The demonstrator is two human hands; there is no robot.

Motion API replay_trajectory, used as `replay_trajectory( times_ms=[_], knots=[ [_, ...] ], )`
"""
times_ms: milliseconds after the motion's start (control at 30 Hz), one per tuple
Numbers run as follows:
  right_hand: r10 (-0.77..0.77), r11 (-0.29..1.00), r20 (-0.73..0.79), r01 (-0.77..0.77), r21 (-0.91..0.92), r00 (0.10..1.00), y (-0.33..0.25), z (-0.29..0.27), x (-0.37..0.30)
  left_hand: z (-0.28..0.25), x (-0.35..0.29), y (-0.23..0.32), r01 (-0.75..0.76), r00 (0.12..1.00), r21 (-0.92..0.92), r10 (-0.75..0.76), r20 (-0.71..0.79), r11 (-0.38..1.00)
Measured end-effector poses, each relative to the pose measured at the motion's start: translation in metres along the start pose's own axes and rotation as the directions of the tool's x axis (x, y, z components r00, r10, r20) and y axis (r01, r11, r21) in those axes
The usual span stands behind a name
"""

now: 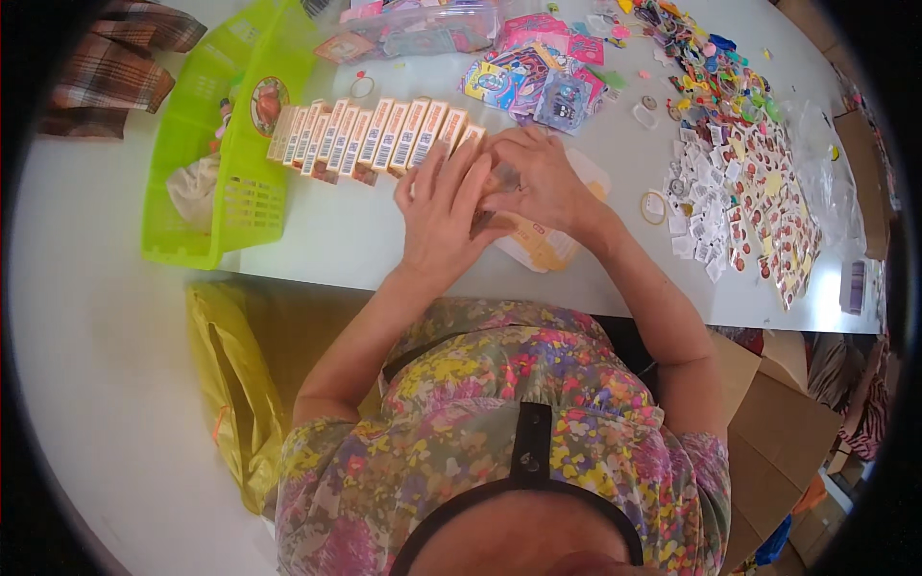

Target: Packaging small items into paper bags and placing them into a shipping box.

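The white table [331, 235] is full of little heaps, and a person in a flowery shirt [471, 379] sits up close to it. On the left stands a green basket [230, 226] with a sticker of a picture on its side. A pale cloth [195, 190] lies in it, and there is a small pink thing [224, 110] near its far wall. At the back I see a clear tub [437, 38] with pink and blue bits inside. By it are bright cards [519, 77], and a small clear pack [564, 102] with something blue in it.

Next to the basket, small orange and white boxes [379, 134] stand side by side in a long row. The left hand [437, 216] has its fingers apart, by the right end of the row. The right hand [543, 182] is bent in to meet it. Some small thing [501, 176] is between them, mostly hidden, and I can't tell how tightly either hand has it. Under them lies a flat yellow and white card [547, 248].

On the right are toys [715, 82], white tags [706, 206], stickers [778, 221] and a clear bag [826, 178]. A yellow bag [235, 384] hangs below the table edge
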State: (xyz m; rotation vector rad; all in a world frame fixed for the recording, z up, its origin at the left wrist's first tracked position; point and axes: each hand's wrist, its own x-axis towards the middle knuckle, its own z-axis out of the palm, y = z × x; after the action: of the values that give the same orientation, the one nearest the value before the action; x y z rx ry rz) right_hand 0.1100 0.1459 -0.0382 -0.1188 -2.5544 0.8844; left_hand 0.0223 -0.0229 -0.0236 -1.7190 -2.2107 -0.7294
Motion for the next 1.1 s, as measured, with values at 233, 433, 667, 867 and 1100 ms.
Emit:
replay_trajectory(
  times_ms=[233, 433, 667, 867, 1100],
  knots=[
    [0.220, 0.941, 0.098, -0.238, 0.241, 0.970, -0.041, -0.031, -0.009, -0.022, -0.019, 0.004, 0.004, 0.992, 0.023, -0.001, -0.125, 1.000],
    [0.247, 0.878, 0.010, -0.228, 0.420, 0.969, -0.072, -0.061, -0.024, -0.023, -0.002, 0.019, -0.028, 0.968, -0.063, 0.011, -0.252, 0.998],
    [0.379, 0.801, 0.070, -0.365, 0.475, 0.923, -0.079, -0.092, -0.055, -0.012, 0.012, 0.033, -0.145, 0.970, -0.350, 0.064, -0.233, 0.925],
    [0.265, 0.964, -0.169, -0.263, 0.039, 0.949, -0.080, -0.081, -0.085, 0.005, 0.010, 0.045, -0.228, 0.967, -0.356, 0.169, -0.189, 0.906],
    [0.639, 0.642, -0.040, -0.504, 0.578, 0.768, -0.074, -0.094, -0.139, 0.008, 0.013, 0.072, -0.026, 0.975, -0.651, 0.164, 0.152, 0.758]
  ],
)
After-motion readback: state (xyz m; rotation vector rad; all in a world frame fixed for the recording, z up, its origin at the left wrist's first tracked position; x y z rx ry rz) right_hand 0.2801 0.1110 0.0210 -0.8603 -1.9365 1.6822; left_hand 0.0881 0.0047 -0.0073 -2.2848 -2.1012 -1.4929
